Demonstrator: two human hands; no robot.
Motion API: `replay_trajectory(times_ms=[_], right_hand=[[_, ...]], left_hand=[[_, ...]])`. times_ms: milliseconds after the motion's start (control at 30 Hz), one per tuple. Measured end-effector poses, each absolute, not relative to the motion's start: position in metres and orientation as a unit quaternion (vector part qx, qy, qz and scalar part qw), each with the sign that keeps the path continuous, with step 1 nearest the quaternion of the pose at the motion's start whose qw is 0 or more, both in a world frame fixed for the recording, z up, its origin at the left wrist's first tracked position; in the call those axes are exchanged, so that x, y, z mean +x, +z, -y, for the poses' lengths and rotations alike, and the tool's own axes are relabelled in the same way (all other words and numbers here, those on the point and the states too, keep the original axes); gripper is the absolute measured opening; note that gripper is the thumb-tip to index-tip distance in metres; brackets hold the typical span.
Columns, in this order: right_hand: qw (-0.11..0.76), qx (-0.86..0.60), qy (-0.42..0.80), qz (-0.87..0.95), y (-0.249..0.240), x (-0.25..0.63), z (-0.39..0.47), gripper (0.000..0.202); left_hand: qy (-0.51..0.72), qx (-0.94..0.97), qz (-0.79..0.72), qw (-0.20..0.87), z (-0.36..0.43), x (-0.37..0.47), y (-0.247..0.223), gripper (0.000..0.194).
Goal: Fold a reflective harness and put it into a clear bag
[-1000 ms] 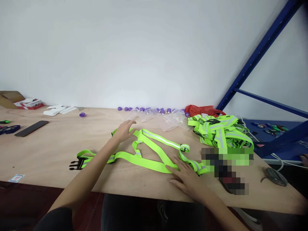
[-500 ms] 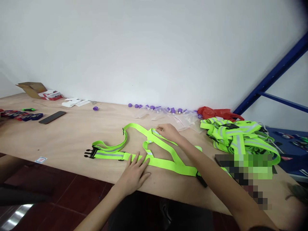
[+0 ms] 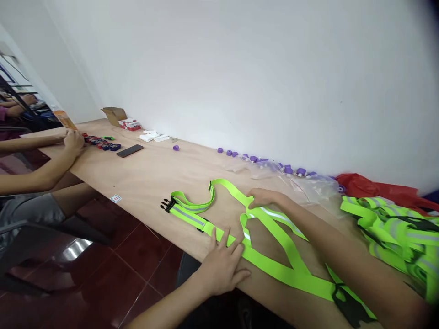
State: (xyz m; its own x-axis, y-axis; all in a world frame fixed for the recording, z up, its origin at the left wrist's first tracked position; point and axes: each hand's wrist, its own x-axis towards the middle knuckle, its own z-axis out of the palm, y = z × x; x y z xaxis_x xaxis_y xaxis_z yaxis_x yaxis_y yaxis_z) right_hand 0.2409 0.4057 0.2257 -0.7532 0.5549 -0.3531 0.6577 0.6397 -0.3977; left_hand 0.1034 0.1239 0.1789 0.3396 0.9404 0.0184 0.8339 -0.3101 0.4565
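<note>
- Where the surface (image 3: 147, 169) runs farthest left of the green strap harness (image 3: 267, 262), a co-worker's hand (image 3: 74, 140) is bent over the wood, with a bottle (image 3: 65, 119) of orange liquid near it.
- Also far left of the harness, dark blue and red bundles (image 3: 101, 142) lie in a row, a green-handled item (image 3: 109, 138) just beside them.
- Left of the harness and farther back, a cardboard box (image 3: 115, 116) has a red-and-white carton (image 3: 130, 124) beside it.
- Left of the harness, a small label (image 3: 115, 198) sits at the front edge, with a dark flat slab (image 3: 130, 151) behind it.
- Behind and left of the harness lie white papers (image 3: 154, 136) and one purple cap (image 3: 176, 147).
- At the harness's left end, a black pronged buckle (image 3: 168, 204) points left.
- The left hand (image 3: 222, 262) lies palm down on the harness's front strap, fingers spread, resting on it without a grip.
- The harness is spread over the surface, its front strap close to the front edge.
- The right hand (image 3: 263, 197) touches the harness's rear junction, fingers bent; their tips are hidden, so I cannot say whether it pinches the strap.
- Behind the harness, more purple caps (image 3: 287, 169) line the wall, clear plastic bags (image 3: 308, 186) in front.
- Right of the harness are crumpled red plastic (image 3: 373, 186) and a pile of similar straps (image 3: 404, 242).
</note>
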Motion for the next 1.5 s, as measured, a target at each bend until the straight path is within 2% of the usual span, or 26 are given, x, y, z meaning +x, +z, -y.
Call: replay_trajectory(times_ms=[133, 433, 700, 800, 967, 1100, 1200, 1300, 1400, 1500], right_hand=[[0.068, 0.323, -0.284, -0.900, 0.235, 0.250, -0.411, 0.045], [-0.039, 0.337, -0.337, -0.878, 0.256, 0.280, -0.412, 0.039], [-0.117, 0.393, -0.333, -0.849, 0.269, 0.306, -0.422, 0.029], [-0.138, 0.415, -0.324, -0.839, 0.256, 0.301, -0.419, 0.032], [-0.197, 0.446, -0.279, -0.827, 0.234, 0.294, -0.404, 0.053], [-0.240, 0.444, -0.227, -0.833, 0.242, 0.330, -0.360, 0.054], [-0.281, 0.451, -0.134, -0.836, 0.247, 0.378, -0.303, 0.041], [-0.320, 0.471, -0.050, -0.821, 0.236, 0.429, -0.240, 0.028], [-0.299, 0.501, -0.039, -0.811, 0.211, 0.469, -0.187, 0.025], [-0.262, 0.528, -0.064, -0.806, 0.190, 0.491, -0.155, 0.038]], left_hand=[[0.144, 0.797, -0.559, 0.178, -0.123, 0.103, 0.177, 0.072], [0.115, 0.804, -0.562, 0.157, -0.123, 0.105, 0.178, 0.067], [0.105, 0.799, -0.578, 0.127, -0.121, 0.109, 0.176, 0.063], [0.094, 0.795, -0.588, 0.117, -0.120, 0.113, 0.178, 0.062], [0.097, 0.796, -0.596, 0.055, -0.119, 0.116, 0.172, 0.063], [0.120, 0.794, -0.596, 0.013, -0.122, 0.119, 0.173, 0.068], [0.141, 0.826, -0.545, 0.015, -0.124, 0.124, 0.179, 0.068], [0.116, 0.875, -0.466, 0.061, -0.125, 0.125, 0.181, 0.061], [0.090, 0.882, -0.452, 0.096, -0.127, 0.121, 0.182, 0.055], [0.114, 0.870, -0.470, 0.099, -0.132, 0.128, 0.188, 0.044]])
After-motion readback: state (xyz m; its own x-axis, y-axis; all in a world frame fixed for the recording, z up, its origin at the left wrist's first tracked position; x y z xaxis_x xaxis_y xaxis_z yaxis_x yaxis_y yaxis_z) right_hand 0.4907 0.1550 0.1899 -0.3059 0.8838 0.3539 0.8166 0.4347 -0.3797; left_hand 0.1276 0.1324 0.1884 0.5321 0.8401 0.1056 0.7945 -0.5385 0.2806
